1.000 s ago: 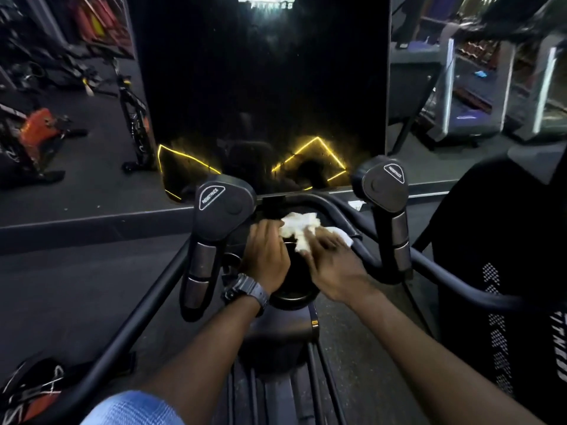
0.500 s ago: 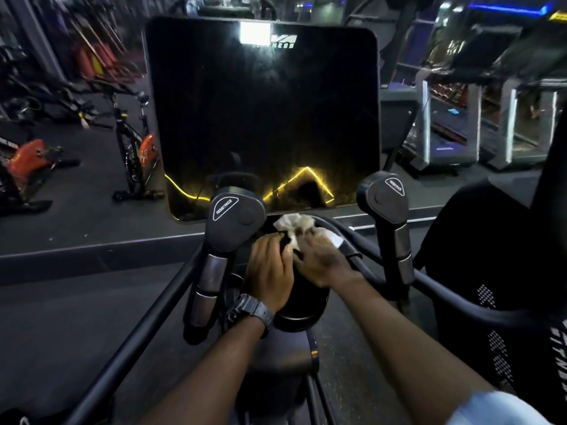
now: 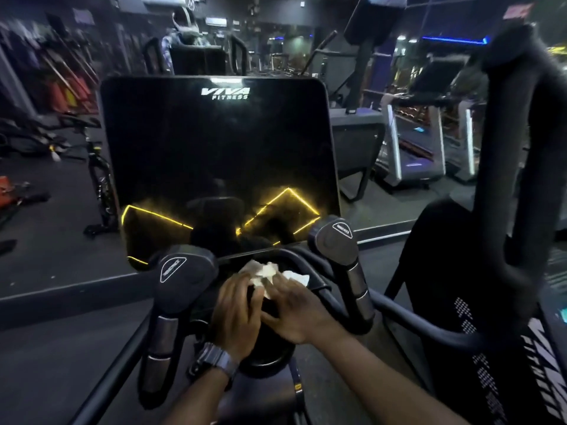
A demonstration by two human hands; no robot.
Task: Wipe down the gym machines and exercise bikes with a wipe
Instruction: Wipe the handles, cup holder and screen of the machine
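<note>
A crumpled white wipe [image 3: 270, 273] lies bunched on the dark centre housing of a black cardio machine, just below its big dark console screen [image 3: 221, 161]. My left hand [image 3: 237, 314], watch on the wrist, lies over the housing with its fingertips at the wipe's left side. My right hand [image 3: 294, 308] lies beside it, fingers reaching into the wipe's right side. Both hands touch the wipe; how tightly the fingers curl on it is hidden. Two padded handgrips stand either side: the left grip [image 3: 181, 280] and the right grip [image 3: 336, 243].
Curved black rails [image 3: 408, 308] run out from the centre on both sides. A tall black machine body [image 3: 503, 271] stands close on the right. Treadmills [image 3: 411, 148] line the back right, and spin bikes [image 3: 98, 179] stand at the back left on the dark floor.
The view has tilted up, showing the whole screen and its logo. Both hands stay on the centre housing, and the wipe has shifted slightly between the fingertips.
</note>
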